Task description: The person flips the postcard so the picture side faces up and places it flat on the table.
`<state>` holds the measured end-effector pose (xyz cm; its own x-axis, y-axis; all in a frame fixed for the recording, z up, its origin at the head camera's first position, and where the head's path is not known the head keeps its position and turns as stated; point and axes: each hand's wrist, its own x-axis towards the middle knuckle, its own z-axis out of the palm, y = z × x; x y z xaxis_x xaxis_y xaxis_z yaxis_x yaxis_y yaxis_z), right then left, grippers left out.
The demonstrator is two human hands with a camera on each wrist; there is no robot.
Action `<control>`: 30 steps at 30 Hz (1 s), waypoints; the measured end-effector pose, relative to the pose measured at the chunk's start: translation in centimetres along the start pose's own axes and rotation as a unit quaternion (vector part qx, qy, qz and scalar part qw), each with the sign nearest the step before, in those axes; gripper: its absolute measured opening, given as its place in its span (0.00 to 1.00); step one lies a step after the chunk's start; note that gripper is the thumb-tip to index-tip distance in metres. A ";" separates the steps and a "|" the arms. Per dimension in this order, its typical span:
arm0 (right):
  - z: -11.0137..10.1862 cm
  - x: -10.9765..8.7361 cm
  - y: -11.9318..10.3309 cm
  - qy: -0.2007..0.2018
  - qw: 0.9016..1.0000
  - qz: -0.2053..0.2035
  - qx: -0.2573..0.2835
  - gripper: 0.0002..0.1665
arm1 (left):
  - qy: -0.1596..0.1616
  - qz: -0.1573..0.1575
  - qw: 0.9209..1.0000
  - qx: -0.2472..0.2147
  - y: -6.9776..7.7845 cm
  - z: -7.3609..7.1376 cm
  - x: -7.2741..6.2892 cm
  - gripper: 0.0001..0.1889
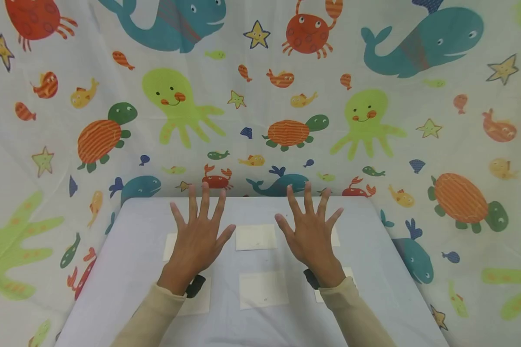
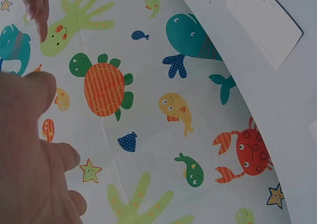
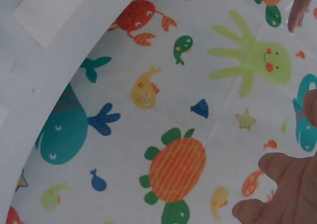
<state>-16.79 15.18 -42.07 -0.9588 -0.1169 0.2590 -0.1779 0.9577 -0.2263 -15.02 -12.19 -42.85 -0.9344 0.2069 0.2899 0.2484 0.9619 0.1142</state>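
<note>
Both hands are held up above the table, fingers straight and spread, with nothing in them. The left hand (image 1: 197, 243) partly covers an upper left card (image 1: 169, 247) and stands above a lower left card (image 1: 201, 300). Over the right-hand cards is the right hand (image 1: 311, 236), partly hiding an upper right card (image 1: 335, 237) and a lower right card (image 1: 349, 275). Between the hands lie a cream upper middle card (image 1: 255, 238) and a lower middle card (image 1: 264, 290); small marks on them are too faint to read. Spread fingers also show in both wrist views.
The table (image 1: 126, 270) has a pale cloth with a few creases. Behind it and at its sides hangs a white curtain (image 1: 226, 29) printed with sea animals. A small black device (image 1: 195, 287) sits on the left wrist, another black device (image 1: 311, 278) on the right.
</note>
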 end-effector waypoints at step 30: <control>2.7 -0.6 -1.9 0.100 0.994 -0.013 0.044 0.46 | 0.083 -0.018 0.995 -0.059 -1.7 0.5 -1.3 0.36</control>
<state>-16.46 12.73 -44.29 -0.8921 -0.0776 0.4452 -0.2286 0.9273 -0.2963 -14.35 -14.03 -43.93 -0.8905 0.1300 0.4361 0.2525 0.9384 0.2360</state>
